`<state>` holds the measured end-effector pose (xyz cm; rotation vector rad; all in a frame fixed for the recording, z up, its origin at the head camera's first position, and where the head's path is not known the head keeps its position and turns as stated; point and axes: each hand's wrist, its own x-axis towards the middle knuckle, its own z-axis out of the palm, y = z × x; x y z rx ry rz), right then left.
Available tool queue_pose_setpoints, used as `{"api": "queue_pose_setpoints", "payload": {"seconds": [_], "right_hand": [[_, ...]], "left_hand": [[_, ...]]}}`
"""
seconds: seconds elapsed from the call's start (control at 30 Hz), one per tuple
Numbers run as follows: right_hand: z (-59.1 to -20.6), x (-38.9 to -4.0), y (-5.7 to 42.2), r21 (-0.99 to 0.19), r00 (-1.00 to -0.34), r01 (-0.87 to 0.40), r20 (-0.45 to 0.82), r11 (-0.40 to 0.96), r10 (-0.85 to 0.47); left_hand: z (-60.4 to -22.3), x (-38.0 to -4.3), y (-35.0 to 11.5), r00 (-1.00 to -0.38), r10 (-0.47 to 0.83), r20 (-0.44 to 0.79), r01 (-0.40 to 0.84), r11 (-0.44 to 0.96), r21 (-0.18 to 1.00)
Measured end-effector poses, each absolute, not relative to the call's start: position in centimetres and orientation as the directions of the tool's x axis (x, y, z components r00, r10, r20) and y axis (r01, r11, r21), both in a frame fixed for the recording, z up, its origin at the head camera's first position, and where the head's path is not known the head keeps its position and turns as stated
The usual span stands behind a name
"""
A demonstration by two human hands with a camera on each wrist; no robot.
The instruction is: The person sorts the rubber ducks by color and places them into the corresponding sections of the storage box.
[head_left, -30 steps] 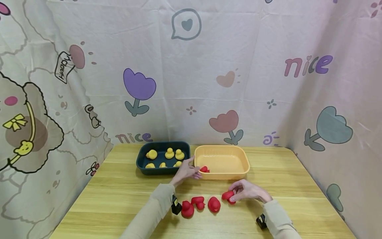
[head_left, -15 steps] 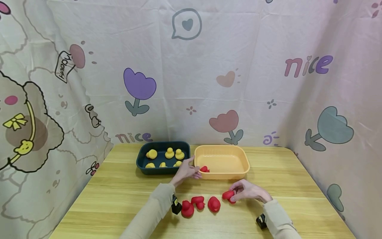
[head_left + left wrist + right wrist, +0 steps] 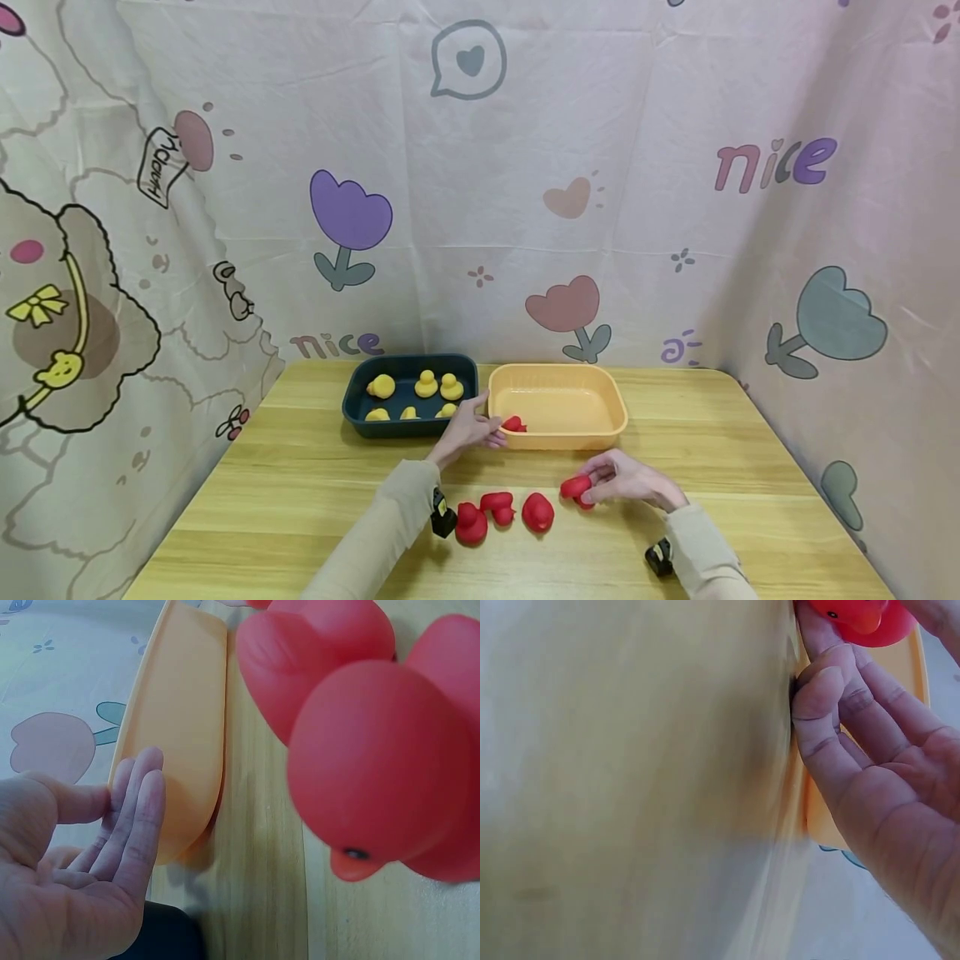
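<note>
My right hand (image 3: 626, 480) pinches a red rubber duck (image 3: 574, 487) between thumb and fingers, close over the table at the right end of a row. Three more red rubber ducks (image 3: 537, 513) make up the rest of that row, and they loom large in the left wrist view (image 3: 375, 757). My left hand (image 3: 465, 430) rests its fairly straight fingers (image 3: 139, 836) against the near left corner of a pale orange tray (image 3: 566, 442). Inside that corner lies another red duck (image 3: 513, 425), partly hidden by the front wall.
A dark blue tray (image 3: 408, 430) with several yellow ducks (image 3: 426, 384) stands left of the orange one, toward the back of the wooden table (image 3: 300, 517). Behind hangs a printed curtain (image 3: 450, 183). A small black device (image 3: 442, 514) sits at my left wrist, beside the leftmost red duck.
My right hand, with the red duck in its fingers, has shifted very slightly to the right. The left hand and both trays hold their places.
</note>
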<state>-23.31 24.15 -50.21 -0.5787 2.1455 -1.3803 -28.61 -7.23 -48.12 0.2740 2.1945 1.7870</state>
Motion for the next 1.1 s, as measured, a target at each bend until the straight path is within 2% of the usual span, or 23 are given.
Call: {"api": "queue_pose_setpoints", "payload": {"seconds": [0.3,0.7,0.93,1.1], "right_hand": [[-50.24,-23.32,24.23,-0.936,-0.758,-0.065,-0.179,0.345,-0.627],[-50.71,-23.92,24.46,-0.951,-0.733,-0.133,-0.095,0.279,-0.673],[-50.49,-23.96,24.53,-0.960,-0.741,-0.143,-0.057,0.241,-0.669],[-50.21,-23.94,24.63,-0.985,-0.732,-0.068,-0.061,0.162,-0.679]], "left_hand": [[-48.00,-28.57,-7.24,-0.937,0.332,-0.105,-0.034,0.212,0.977],[-48.18,-28.58,-7.34,-0.935,0.342,-0.096,-0.026,0.205,0.978],[-47.74,-28.39,-7.43,-0.930,0.356,-0.091,-0.020,0.198,0.980],[-47.74,-28.39,-7.36,-0.931,0.356,-0.086,-0.015,0.197,0.980]]}}
